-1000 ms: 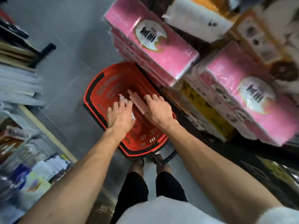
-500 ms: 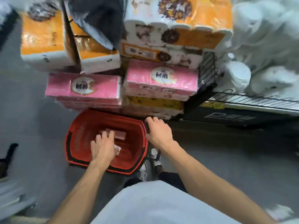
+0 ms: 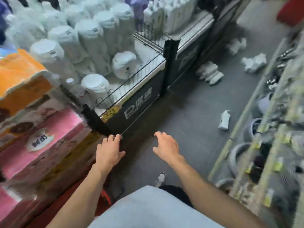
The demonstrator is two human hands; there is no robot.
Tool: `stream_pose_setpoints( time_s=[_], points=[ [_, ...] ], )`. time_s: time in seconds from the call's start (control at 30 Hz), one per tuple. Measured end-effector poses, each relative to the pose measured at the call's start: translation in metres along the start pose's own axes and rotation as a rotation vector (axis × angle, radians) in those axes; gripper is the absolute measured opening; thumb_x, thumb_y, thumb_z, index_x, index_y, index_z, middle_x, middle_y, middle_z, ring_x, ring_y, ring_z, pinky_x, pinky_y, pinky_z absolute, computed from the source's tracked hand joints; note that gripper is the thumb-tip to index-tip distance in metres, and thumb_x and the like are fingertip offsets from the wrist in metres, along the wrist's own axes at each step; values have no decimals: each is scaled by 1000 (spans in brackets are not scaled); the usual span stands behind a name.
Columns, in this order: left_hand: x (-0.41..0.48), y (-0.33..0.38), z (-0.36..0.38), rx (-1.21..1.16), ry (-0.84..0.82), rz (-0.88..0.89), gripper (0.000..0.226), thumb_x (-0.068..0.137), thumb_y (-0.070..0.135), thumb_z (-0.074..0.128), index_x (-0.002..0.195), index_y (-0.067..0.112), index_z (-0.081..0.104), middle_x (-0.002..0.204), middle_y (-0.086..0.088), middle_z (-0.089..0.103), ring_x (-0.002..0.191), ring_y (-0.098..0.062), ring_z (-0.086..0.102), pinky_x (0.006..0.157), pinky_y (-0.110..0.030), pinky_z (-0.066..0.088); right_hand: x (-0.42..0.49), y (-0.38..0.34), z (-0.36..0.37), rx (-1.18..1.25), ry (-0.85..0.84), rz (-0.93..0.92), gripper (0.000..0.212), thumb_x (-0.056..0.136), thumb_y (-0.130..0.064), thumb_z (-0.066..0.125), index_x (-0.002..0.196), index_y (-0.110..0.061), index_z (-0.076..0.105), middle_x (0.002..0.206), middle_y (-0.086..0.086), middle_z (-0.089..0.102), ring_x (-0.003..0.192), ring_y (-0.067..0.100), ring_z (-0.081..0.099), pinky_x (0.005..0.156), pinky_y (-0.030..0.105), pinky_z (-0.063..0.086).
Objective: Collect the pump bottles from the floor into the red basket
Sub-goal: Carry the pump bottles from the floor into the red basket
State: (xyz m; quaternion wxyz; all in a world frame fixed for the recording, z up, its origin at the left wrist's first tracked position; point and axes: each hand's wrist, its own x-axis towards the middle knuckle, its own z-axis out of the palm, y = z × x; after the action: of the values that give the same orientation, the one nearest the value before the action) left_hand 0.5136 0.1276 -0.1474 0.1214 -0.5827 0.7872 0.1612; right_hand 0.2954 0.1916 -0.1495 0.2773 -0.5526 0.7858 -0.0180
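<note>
The dark grey floor (image 3: 189, 112) runs between a black shelf (image 3: 148, 102) and a long rack (image 3: 271, 129) on the right. One white pump bottle (image 3: 224, 120) lies on its side near the rack. A bunch of white bottles (image 3: 209, 74) lies just beside the foot of the black shelf. Farther back lie blurry white heaps (image 3: 254, 62).

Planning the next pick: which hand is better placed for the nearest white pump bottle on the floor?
Right. The right hand is empty and nearer the pump bottle, which lies ahead to its right; the left hand, also empty, is farther, by the shelf base.
</note>
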Motion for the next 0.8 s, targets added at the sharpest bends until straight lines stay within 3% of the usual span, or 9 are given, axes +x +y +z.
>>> stream_pose_setpoints(
  time_s=[0.2,0.37,0.8],
  points=[
    [78,139,-18,111,-12,298,65,83,48,73,138,30,43,131,-2,51,123,-28,49,93,-45,45,7,121,-51,145,108,294,55,87,-35,71,136,-26,48,132,6,56,125,31,52,97,39,45],
    [119,220,-22,185,-57,439,65,85,47,72,140,30,41,132,-2,50,125,-28,48,98,-46,44,14,191,-78,255,178,436,53,87,-33,68,136,-27,48,131,5,57,123,31,53,99,38,43],
    [237,374,-46,356,-82,746,62,85,38,73,138,26,43,131,-4,53,120,-30,50,96,-45,45,64,294,-138,395,344,706,51,87,-30,70,134,-25,51,129,5,60,120,29,55,97,38,45]
  ],
)
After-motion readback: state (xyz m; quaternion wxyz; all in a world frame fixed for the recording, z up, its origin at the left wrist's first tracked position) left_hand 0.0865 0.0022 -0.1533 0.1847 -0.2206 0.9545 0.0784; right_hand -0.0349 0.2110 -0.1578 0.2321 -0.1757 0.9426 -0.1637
